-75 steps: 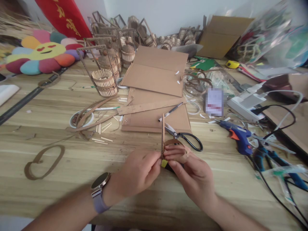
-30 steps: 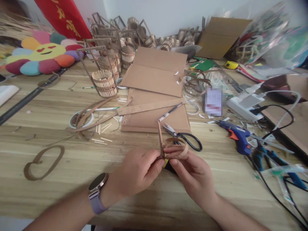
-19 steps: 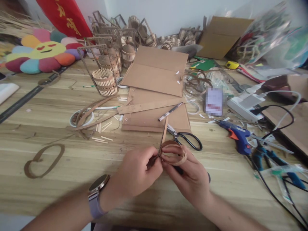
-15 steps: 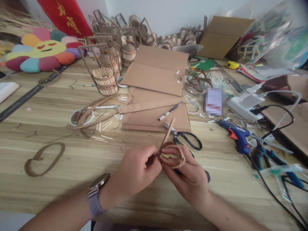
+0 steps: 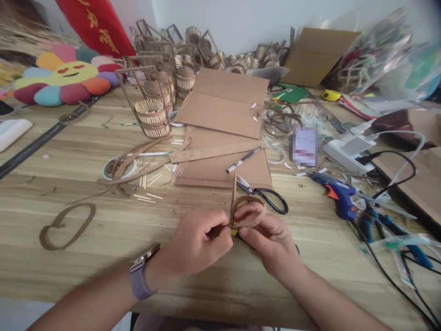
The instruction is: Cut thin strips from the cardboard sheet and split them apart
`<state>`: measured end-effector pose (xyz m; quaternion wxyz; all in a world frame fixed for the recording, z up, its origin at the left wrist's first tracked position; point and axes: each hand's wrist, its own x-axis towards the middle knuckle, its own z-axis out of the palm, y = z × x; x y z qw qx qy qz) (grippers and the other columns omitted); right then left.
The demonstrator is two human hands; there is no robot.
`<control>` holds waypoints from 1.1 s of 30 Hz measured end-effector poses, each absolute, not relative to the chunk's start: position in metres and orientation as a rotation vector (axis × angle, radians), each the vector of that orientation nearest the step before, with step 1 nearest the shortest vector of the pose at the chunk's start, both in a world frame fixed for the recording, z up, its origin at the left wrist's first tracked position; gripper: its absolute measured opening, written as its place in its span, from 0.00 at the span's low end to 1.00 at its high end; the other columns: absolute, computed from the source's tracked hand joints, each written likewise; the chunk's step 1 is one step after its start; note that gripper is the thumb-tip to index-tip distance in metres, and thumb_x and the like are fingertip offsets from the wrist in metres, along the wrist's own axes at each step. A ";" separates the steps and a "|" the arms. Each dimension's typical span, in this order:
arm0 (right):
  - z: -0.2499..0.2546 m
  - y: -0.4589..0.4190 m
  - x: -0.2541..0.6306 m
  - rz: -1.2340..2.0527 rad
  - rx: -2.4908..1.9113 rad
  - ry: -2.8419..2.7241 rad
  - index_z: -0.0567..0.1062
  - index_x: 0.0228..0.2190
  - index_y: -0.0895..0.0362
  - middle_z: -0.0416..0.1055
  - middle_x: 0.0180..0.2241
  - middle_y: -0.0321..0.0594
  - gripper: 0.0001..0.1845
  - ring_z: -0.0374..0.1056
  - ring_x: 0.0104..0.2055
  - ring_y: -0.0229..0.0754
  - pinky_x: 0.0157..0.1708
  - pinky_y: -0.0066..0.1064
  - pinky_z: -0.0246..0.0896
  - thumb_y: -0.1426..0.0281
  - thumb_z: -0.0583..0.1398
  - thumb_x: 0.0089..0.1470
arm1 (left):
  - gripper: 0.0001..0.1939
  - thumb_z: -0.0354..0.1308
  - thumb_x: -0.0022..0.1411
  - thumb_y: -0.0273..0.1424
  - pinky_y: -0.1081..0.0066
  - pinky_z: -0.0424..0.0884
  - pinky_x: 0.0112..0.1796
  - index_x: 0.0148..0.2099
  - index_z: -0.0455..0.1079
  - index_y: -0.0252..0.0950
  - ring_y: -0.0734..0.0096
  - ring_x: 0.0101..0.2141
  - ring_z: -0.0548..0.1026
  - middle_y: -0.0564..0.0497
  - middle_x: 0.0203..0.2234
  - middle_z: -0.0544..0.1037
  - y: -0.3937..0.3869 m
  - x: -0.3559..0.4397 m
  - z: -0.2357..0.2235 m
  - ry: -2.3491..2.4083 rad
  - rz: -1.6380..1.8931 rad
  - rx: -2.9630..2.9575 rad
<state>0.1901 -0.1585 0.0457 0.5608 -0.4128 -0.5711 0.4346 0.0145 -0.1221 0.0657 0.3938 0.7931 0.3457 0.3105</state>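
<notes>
Close to the table's front edge, my left hand (image 5: 203, 241) is closed, pinching a narrow brown cardboard strip (image 5: 233, 200) whose free end stands upright beyond my fingers. My right hand (image 5: 274, 241) grips the curled part of the strip, a loop that goes round its fingers. The two hands nearly touch where the strip is held. Just past the loop lie scissors (image 5: 270, 197) with black handles, blades toward the cardboard. Something black and yellow shows partly under my right hand; I cannot make out what it is.
Flat cardboard sheets (image 5: 220, 103) with a pen (image 5: 244, 159) lie ahead. At left are coiled strips, thin sticks (image 5: 151, 180) and small slatted buckets (image 5: 151, 120). A blue glue gun (image 5: 339, 195), pliers (image 5: 396, 236), cables and a power strip (image 5: 347, 154) occupy the right.
The strip's upright end has swung from leaning right to nearly vertical. My right hand has turned slightly and its loop has tilted; both hands keep hold. The view has shifted slightly.
</notes>
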 end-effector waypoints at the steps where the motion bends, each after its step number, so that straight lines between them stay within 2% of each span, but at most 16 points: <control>1: 0.045 -0.159 0.190 1.063 -0.968 -1.318 0.81 0.30 0.48 0.74 0.32 0.37 0.02 0.71 0.39 0.41 0.39 0.34 0.70 0.66 0.65 0.54 | 0.13 0.49 0.57 0.25 0.77 0.49 0.22 0.23 0.51 0.36 0.81 0.20 0.54 0.60 0.16 0.53 -0.122 0.014 0.066 0.862 0.783 2.002; 8: 0.040 -0.159 0.188 1.261 -0.925 -1.126 0.80 0.24 0.49 0.73 0.30 0.36 0.07 0.70 0.36 0.40 0.34 0.32 0.69 0.61 0.68 0.50 | 0.12 0.50 0.57 0.24 0.77 0.51 0.23 0.23 0.54 0.36 0.80 0.20 0.55 0.60 0.17 0.55 -0.120 0.014 0.069 0.743 0.789 2.012; 11: 0.041 -0.160 0.189 1.237 -0.940 -1.159 0.79 0.25 0.50 0.74 0.30 0.37 0.08 0.71 0.35 0.41 0.33 0.33 0.71 0.60 0.68 0.50 | 0.10 0.50 0.58 0.25 0.77 0.52 0.24 0.24 0.57 0.36 0.80 0.20 0.56 0.60 0.17 0.57 -0.118 0.012 0.070 0.700 0.790 2.054; 15: 0.048 -0.162 0.192 0.905 -1.034 -1.408 0.80 0.31 0.50 0.78 0.33 0.39 0.03 0.74 0.37 0.42 0.37 0.35 0.73 0.68 0.64 0.55 | 0.11 0.51 0.63 0.29 0.76 0.54 0.24 0.27 0.60 0.37 0.78 0.21 0.60 0.59 0.18 0.62 -0.117 0.012 0.071 0.810 0.723 2.100; 19: 0.054 -0.165 0.190 0.479 -1.086 -1.637 0.78 0.32 0.51 0.79 0.34 0.40 0.09 0.76 0.38 0.45 0.39 0.38 0.74 0.78 0.62 0.53 | 0.12 0.48 0.67 0.30 0.74 0.57 0.26 0.29 0.63 0.37 0.75 0.24 0.65 0.56 0.21 0.68 -0.119 0.013 0.069 0.900 0.640 2.165; 23: 0.053 -0.168 0.185 0.340 -1.063 -1.704 0.77 0.33 0.51 0.79 0.33 0.40 0.12 0.76 0.36 0.45 0.36 0.37 0.74 0.81 0.62 0.51 | 0.11 0.47 0.64 0.27 0.74 0.55 0.26 0.28 0.61 0.37 0.76 0.23 0.63 0.57 0.20 0.66 -0.124 0.014 0.068 0.944 0.625 2.145; 29: 0.053 -0.168 0.184 0.494 -1.038 -1.616 0.78 0.31 0.51 0.79 0.32 0.39 0.12 0.75 0.37 0.43 0.39 0.35 0.74 0.81 0.62 0.50 | 0.13 0.48 0.61 0.25 0.75 0.52 0.25 0.24 0.52 0.37 0.78 0.21 0.59 0.59 0.18 0.58 -0.124 0.014 0.070 0.901 0.719 2.126; 33: 0.052 -0.163 0.189 0.827 -1.024 -1.442 0.79 0.28 0.51 0.79 0.30 0.38 0.06 0.75 0.36 0.42 0.38 0.35 0.74 0.73 0.63 0.55 | 0.13 0.48 0.62 0.25 0.75 0.52 0.25 0.24 0.54 0.37 0.78 0.21 0.58 0.58 0.17 0.58 -0.121 0.013 0.070 0.831 0.725 2.153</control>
